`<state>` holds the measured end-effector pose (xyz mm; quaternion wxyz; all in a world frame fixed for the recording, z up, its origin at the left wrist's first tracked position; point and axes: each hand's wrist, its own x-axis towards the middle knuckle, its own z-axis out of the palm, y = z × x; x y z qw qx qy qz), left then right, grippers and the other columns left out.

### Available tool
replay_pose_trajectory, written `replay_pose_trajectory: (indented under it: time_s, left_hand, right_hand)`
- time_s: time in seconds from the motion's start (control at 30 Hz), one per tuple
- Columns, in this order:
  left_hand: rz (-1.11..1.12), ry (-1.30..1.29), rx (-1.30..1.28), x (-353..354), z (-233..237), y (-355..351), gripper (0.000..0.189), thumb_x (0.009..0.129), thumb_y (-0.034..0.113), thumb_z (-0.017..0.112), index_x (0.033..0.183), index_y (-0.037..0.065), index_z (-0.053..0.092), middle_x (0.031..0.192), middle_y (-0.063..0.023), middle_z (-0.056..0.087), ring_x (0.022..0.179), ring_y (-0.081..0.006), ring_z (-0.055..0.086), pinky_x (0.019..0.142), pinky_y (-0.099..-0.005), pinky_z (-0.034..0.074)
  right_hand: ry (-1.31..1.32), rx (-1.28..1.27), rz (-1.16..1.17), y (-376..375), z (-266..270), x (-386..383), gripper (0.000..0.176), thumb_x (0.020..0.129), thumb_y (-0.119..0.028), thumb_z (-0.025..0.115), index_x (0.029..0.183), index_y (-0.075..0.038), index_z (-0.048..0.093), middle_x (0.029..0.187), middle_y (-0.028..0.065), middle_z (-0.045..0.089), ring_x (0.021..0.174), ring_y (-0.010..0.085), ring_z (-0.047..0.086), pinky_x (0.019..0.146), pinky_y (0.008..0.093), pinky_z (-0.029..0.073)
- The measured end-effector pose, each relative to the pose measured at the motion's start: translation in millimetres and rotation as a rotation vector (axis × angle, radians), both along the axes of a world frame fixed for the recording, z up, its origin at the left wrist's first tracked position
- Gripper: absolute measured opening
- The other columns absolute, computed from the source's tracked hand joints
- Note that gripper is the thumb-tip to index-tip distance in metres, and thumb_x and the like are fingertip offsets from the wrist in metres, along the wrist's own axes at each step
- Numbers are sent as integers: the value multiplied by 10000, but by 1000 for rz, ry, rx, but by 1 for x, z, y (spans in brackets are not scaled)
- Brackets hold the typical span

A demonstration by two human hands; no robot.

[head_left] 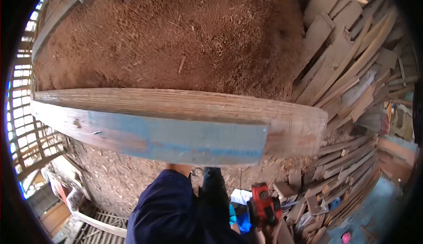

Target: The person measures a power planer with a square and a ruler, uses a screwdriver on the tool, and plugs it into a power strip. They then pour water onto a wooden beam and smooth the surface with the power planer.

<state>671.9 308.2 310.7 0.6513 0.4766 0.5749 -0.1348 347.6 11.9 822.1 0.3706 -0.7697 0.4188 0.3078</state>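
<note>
A long plank with worn blue-grey paint (pixel 207 138) lies across the middle of the head view. My left hand (pixel 179 169) reaches in from below in a dark blue sleeve (pixel 165 200). Only a strip of skin shows at the plank's near edge; the fingers are hidden behind or under it, so their grip cannot be made out. Just beyond the blue plank runs a thick bare timber (pixel 295 129) with a rough, grooved face. My right hand is not in view. At the lower right sits a red and black power tool (pixel 264 202), with no hand visible on it.
A large heap of brown sawdust (pixel 189 37) fills the far side. Stacked boards and offcuts (pixel 335 50) crowd the right, with more wood strips (pixel 348 164) below. A slatted lattice wall (pixel 24 107) stands at left. Blue cloth (pixel 242 219) lies beside the power tool.
</note>
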Motion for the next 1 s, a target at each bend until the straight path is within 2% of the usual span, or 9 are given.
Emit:
replay_pose_trajectory:
  time_s: [0.17, 0.6, 0.8, 0.93, 1.0]
  left_hand:
    - [-33, -46, 34, 26, -46, -31, 574, 937, 263, 779, 1408, 37, 542, 1338, -98, 635, 1144, -236, 618, 926, -386, 535]
    - [-107, -116, -9, 61, -76, -54, 653, 928, 342, 773, 1455, 55, 517, 1421, -107, 597, 1249, -266, 585, 1037, -387, 484]
    - [-221, -198, -103, 32, -45, -36, 690, 923, 379, 771, 1476, 63, 505, 1460, -111, 579, 1297, -280, 570, 1088, -388, 461]
    - [-341, -340, -274, -48, 0, -3, 715, 920, 404, 769, 1490, 69, 497, 1485, -114, 567, 1329, -289, 560, 1122, -388, 445]
    - [-414, -338, -229, -98, 20, 21, 727, 919, 416, 769, 1497, 72, 493, 1498, -115, 561, 1345, -293, 555, 1139, -388, 438]
  right_hand:
    - [182, 63, -63, -20, -16, 0, 466, 887, -249, 671, 1315, -88, 582, 1014, 112, 674, 842, 264, 668, 731, 423, 548]
    - [277, 82, 7, -65, -40, 10, 410, 978, -404, 513, 1310, -172, 575, 1040, 91, 641, 819, 243, 648, 691, 397, 543]
    - [245, 110, 101, -73, -42, 22, 413, 1020, -475, 440, 1308, -211, 572, 1052, 81, 626, 809, 233, 639, 673, 385, 541]
    - [185, 160, 218, -83, -38, 44, 425, 1048, -523, 392, 1307, -236, 570, 1060, 74, 615, 802, 227, 633, 661, 377, 540]
    - [169, 195, 286, -87, -34, 57, 434, 1062, -547, 367, 1306, -249, 569, 1064, 71, 610, 798, 223, 630, 655, 373, 539]
